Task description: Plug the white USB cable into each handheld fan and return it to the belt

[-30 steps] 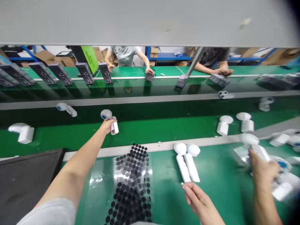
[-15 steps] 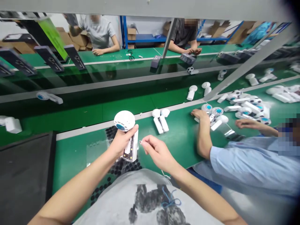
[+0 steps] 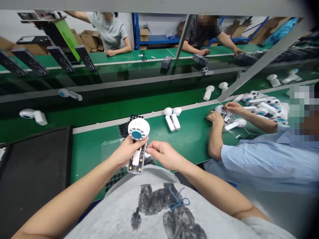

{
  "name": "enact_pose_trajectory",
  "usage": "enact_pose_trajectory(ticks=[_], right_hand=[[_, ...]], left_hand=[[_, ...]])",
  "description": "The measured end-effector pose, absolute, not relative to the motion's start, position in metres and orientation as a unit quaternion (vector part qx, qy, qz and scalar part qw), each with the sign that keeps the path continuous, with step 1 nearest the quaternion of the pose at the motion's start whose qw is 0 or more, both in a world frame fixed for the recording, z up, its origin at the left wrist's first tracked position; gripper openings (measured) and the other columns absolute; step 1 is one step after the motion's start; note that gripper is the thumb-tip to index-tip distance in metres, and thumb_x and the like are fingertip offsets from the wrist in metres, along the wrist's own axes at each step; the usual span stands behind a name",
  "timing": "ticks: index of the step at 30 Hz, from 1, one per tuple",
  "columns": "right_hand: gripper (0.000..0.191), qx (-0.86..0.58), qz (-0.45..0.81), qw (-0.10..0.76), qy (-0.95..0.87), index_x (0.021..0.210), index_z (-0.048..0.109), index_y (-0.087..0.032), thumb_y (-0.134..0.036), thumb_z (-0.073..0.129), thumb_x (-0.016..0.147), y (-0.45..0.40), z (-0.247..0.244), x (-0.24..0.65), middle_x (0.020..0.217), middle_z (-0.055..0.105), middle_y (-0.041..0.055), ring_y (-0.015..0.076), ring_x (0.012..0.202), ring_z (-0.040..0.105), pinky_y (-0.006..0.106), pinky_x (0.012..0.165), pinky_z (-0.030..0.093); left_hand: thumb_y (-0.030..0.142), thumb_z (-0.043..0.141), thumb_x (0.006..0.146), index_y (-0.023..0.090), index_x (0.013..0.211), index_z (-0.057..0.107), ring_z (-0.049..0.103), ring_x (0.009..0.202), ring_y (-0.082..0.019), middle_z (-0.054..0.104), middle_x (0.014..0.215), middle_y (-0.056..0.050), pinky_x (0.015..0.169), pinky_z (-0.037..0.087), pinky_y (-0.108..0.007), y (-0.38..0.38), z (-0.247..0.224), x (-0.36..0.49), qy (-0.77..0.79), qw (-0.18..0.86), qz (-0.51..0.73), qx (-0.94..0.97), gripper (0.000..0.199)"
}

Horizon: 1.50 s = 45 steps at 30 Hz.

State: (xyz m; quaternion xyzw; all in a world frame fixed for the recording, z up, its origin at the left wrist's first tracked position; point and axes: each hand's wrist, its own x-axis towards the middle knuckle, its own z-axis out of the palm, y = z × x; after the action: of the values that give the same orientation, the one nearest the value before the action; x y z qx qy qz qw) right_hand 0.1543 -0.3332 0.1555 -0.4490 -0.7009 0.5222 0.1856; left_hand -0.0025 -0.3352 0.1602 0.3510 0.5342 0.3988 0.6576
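One white device (image 3: pixel 139 127) held, right fingertips at its edge

It is gripped at the neck by the left hand (image 3: pixel 127 150), head away, long axis running toward the shirt (image 3: pixel 152 219). The right hand (image 3: pixel 164 154) is placed just beside the handle's right edge; whether anything is pinched cannot be told. Open bench (image 3: pixel 191 139) is offered rightward; leftward, room is bounded by a dark tray (image 3: pixel 35 172).

Wearing a pale grey cloth top (image 3: pixel 149 222) with a short, matching fabric sleeve (image 3: pixel 264 225) ending near the right elbow. Displaying a blotchy charcoal-black print (image 3: pixel 154 199) across the front, together with a thin-looped blue bow (image 3: pixel 178 201). Showing bare left hand (image 3: pixel 129 149) and bare right hand (image 3: pixel 163 155).
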Motion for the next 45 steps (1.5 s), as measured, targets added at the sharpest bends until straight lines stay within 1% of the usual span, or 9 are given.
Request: enact_pose_trajectory(ticks=[14,16,21,24,31,34,37,41,45], right_hand=[[0.017,-0.416,0.61,0.137,-0.66,0.069,0.048,-0.018,-0.025,0.045,0.084,-0.386,0.147,0.107,0.055,0.043,-0.0054,0.008,0.05,0.037,0.021,0.049,0.03],[0.017,-0.421,0.616,0.133,-0.652,0.07,0.05,-0.017,-0.026,0.045,0.084,-0.392,0.148,0.102,0.055,0.044,-0.0052,0.0081,0.05,0.038,0.021,0.049,0.031],[0.016,-0.484,0.511,0.185,-0.686,0.072,0.05,-0.018,-0.025,0.045,0.085,-0.403,0.159,0.098,0.057,0.046,-0.0052,0.0082,0.052,0.04,0.022,0.054,0.033],[0.016,-0.469,0.522,0.174,-0.691,0.07,0.048,-0.018,-0.024,0.045,0.085,-0.399,0.163,0.101,0.056,0.046,-0.0055,0.008,0.051,0.041,0.021,0.053,0.034],[0.019,-0.416,0.58,0.119,-0.69,0.068,0.046,-0.018,-0.025,0.044,0.085,-0.384,0.157,0.104,0.054,0.047,-0.0053,0.0081,0.051,0.042,0.022,0.054,0.035],[0.019,-0.406,0.565,0.092,-0.712,0.068,0.048,-0.017,-0.028,0.046,0.084,-0.379,0.16,0.125,0.059,0.047,-0.004,0.009,0.055,0.041,0.022,0.053,0.032],[0.022,-0.468,0.549,0.07,-0.689,0.071,0.052,-0.017,-0.032,0.045,0.084,-0.362,0.153,0.162,0.06,0.045,-0.0036,0.0095,0.055,0.039,0.022,0.051,0.03],[0.026,-0.541,0.474,0.136,-0.681,0.072,0.051,-0.017,-0.042,0.056,0.077,-0.322,0.108,0.183,0.055,0.037,-0.0076,0.0087,0.05,0.035,0.021,0.048,0.03],[0.016,-0.576,0.35,0.192,-0.713,0.075,0.061,-0.015,-0.031,0.06,0.077,-0.288,0.045,0.147,0.07,0.054,-0.0003,0.0128,0.067,0.051,0.024,0.065,0.039]], left_hand=[[0.031,0.067,0.068,0.018,0.104,0.054,0.057,0.065,-0.016,0.062,0.07,-0.002,0.063,0.044,-0.028,-0.402,0.15,-0.049,0.535,0.698,0.394,0.269,0.04],[0.03,0.068,0.068,0.018,0.106,0.054,0.058,0.07,-0.018,0.063,0.076,-0.003,0.064,0.045,-0.029,-0.405,0.149,-0.053,0.522,0.713,0.383,0.27,0.042],[0.032,0.067,0.068,0.016,0.105,0.056,0.055,0.099,-0.026,0.064,0.096,-0.008,0.076,0.045,-0.033,-0.407,0.149,-0.056,0.518,0.677,0.43,0.296,0.042],[0.032,0.067,0.068,0.014,0.105,0.057,0.053,0.105,-0.027,0.064,0.099,-0.009,0.08,0.044,-0.034,-0.405,0.15,-0.054,0.522,0.673,0.43,0.3,0.043],[0.03,0.066,0.071,0.018,0.112,0.051,0.061,0.087,-0.02,0.064,0.1,-0.006,0.073,0.048,-0.031,-0.403,0.15,-0.042,0.502,0.709,0.423,0.256,0.045],[0.027,0.07,0.066,0.015,0.101,0.055,0.063,0.07,-0.018,0.067,0.083,-0.005,0.062,0.05,-0.028,-0.401,0.151,-0.061,0.555,0.679,0.416,0.24,0.04],[0.022,0.073,0.062,0.015,0.088,0.057,0.059,0.049,-0.015,0.063,0.061,0.0,0.045,0.048,-0.024,-0.391,0.149,-0.108,0.648,0.572,0.456,0.211,0.032],[0.015,0.062,0.072,0.013,0.083,0.058,0.063,0.057,-0.014,0.065,0.068,0.0,0.053,0.055,-0.025,-0.359,0.125,-0.157,0.643,0.57,0.485,0.164,0.011],[0.015,0.054,0.078,0.01,0.078,0.058,0.063,0.053,-0.014,0.064,0.066,-0.005,0.05,0.055,-0.026,-0.309,0.078,-0.141,0.585,0.637,0.486,0.129,0.007]])
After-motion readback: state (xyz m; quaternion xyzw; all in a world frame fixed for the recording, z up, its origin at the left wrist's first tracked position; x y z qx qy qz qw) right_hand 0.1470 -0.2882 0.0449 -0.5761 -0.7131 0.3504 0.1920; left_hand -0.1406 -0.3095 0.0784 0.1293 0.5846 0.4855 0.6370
